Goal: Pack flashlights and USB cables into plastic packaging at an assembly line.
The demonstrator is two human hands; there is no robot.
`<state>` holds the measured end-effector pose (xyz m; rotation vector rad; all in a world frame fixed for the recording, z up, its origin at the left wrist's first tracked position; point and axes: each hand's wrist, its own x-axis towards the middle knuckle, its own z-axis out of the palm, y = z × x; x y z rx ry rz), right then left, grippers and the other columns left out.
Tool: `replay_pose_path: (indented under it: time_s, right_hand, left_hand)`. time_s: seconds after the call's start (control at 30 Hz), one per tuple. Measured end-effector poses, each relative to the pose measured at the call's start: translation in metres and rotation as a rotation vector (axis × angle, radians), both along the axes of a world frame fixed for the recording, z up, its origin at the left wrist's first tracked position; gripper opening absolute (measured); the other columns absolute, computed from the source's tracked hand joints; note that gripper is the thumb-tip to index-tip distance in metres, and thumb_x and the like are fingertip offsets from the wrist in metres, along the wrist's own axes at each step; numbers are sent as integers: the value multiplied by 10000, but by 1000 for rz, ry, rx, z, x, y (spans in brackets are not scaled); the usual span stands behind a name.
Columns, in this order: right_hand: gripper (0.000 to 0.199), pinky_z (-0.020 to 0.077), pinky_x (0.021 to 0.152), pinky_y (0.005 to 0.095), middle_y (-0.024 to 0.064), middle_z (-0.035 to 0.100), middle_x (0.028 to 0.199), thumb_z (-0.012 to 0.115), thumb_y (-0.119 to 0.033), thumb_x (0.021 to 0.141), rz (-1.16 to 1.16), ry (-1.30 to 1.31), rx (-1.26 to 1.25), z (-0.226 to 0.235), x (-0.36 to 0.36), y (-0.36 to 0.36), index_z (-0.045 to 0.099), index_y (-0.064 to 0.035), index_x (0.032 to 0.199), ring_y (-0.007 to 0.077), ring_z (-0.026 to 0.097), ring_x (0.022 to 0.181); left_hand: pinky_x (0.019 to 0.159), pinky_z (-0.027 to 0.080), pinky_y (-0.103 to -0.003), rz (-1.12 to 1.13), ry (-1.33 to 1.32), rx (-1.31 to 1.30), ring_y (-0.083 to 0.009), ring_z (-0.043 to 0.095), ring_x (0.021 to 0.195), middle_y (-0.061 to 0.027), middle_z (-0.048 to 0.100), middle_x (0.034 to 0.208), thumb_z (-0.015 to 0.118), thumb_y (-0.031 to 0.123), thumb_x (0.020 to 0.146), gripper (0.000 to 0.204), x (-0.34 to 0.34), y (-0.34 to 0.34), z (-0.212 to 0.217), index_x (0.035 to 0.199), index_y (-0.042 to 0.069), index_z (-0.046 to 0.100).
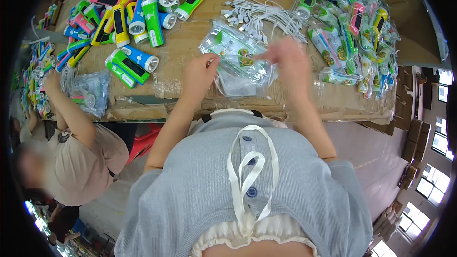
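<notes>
My left hand (199, 74) pinches the left edge of a clear plastic bag (243, 82) with its thumb and fingers. The bag lies in a loose heap of similar clear printed bags (220, 43) before me. At the heap's right side is my right hand (289, 62), smeared by motion, its fingers pointing toward the bags; whether it grips anything does not show. A green flashlight (124, 69) and a blue flashlight (140, 58) lie together left of my left hand. White charging cables (264, 15) are bunched just beyond the bags.
Loose colourful flashlights (152, 21) are piled at the far left. Bagged flashlights (354, 43) are heaped at the right on the cardboard-covered table (178, 43). A co-worker (85, 157) reaches over the table at my left, near a stack of clear bags (90, 88).
</notes>
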<state>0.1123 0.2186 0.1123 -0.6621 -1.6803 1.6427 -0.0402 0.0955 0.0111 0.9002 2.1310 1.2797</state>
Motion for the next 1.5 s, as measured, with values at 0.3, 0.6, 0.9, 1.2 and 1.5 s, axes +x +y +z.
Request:
replay_pose_path:
  time_s: [0.3, 0.6, 0.9, 1.2, 1.5]
  right_hand:
    - [116, 482, 614, 380, 131, 635, 739, 564, -132, 746, 731, -1183, 879, -106, -35, -10, 659, -66, 746, 306, 634, 730]
    - [297, 489, 686, 411, 159, 653, 824, 573, -278, 770, 803, -775, 846, -41, -145, 8, 653, -4, 852, 303, 633, 798]
    - [676, 450, 875, 417, 264, 528, 1089, 736, -295, 672, 190, -543, 308, -141, -329, -66, 380, 82, 1106, 376, 546, 998]
    - [454, 469, 783, 338, 117, 568, 1040, 615, -198, 808, 405, -211, 352, -83, -229, -27, 423, 7, 1165, 218, 572, 935]
    - [515, 498, 752, 359, 165, 577, 1019, 641, -176, 788, 708, -829, 954, -63, -20, -35, 425, -6, 1223, 292, 581, 923]
  left_hand:
    - [544, 455, -350, 150, 114, 99, -287, 603, 575, -182, 616, 699, 570, 159, 847, 171, 11, -8, 17, 938, 40, 653]
    - [530, 459, -366, 296, 196, -65, -289, 607, 563, -160, 620, 680, 551, 179, 861, 176, -6, -52, -11, 957, 72, 653]
    - [497, 454, -350, 292, -100, -58, -244, 602, 481, -146, 595, 587, 521, 193, 878, 211, 11, -56, 3, 966, 40, 637]
    - [494, 445, -345, 330, -163, -10, -232, 598, 495, -137, 598, 588, 538, 214, 868, 229, -3, -55, -5, 965, 35, 642]
    - [417, 396, -246, 204, -258, 33, -94, 520, 447, -67, 594, 596, 544, 185, 875, 216, -10, -43, -3, 949, 8, 643]
